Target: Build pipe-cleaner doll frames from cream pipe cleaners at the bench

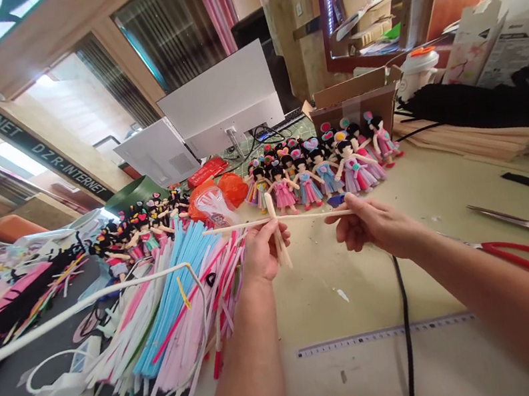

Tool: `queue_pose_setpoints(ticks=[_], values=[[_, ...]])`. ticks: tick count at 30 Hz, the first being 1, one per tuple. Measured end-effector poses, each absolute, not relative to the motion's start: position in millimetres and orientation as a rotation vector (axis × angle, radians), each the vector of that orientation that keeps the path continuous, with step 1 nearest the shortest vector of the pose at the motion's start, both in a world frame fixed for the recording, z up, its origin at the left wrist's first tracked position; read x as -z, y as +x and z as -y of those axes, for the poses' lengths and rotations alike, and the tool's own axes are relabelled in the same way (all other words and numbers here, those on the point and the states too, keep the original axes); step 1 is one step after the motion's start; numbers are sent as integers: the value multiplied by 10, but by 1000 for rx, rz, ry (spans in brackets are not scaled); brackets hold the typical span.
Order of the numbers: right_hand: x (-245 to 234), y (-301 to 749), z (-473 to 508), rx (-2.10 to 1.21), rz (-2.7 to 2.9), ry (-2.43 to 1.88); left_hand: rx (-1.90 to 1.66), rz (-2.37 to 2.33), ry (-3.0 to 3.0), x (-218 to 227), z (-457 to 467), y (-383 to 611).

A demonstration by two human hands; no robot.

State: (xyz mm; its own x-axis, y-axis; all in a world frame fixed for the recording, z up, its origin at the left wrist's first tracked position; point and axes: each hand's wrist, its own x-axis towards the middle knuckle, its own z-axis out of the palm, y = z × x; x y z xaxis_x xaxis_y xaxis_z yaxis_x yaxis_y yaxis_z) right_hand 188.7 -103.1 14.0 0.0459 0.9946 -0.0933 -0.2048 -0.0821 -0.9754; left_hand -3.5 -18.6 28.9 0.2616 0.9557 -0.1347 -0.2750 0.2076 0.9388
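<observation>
My left hand [262,251] is closed around a short upright cream stick [278,236] held above the table. My right hand [367,220] pinches the right end of a long thin cream stick [298,216] that lies crosswise over the upright one, making a cross shape. Just behind both hands stands a row of small dolls [321,171] in pink, purple and blue dresses with black hair.
A heap of blue, pink and white strips [180,300] lies at the left, with more dolls [143,235] behind it. Red-handled scissors [527,249] lie at the right, a metal ruler [383,335] and a black cable [406,323] in front. A monitor [222,100] and cardboard box [355,105] stand behind.
</observation>
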Motion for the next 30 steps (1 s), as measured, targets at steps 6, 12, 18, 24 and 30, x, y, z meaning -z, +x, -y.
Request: queue_pose_setpoints(ticks=[6,12,18,24,30], values=[[-89,1854,1013,-1356,843,-972,-906,-815,956,-305,273,2],[-116,1879,1004,-1311,861,-940,-856,-763,953,-317,320,20],[-208,1906,1081,-1323,908,-918,-900,-737,898,-312,303,6],[-176,1815,1090,-1160,1112,-1021,-834,-688,915,-305,369,48],[-94,1706,1082,-1058,1315,-951,-601,-654,1052,-243,495,149]])
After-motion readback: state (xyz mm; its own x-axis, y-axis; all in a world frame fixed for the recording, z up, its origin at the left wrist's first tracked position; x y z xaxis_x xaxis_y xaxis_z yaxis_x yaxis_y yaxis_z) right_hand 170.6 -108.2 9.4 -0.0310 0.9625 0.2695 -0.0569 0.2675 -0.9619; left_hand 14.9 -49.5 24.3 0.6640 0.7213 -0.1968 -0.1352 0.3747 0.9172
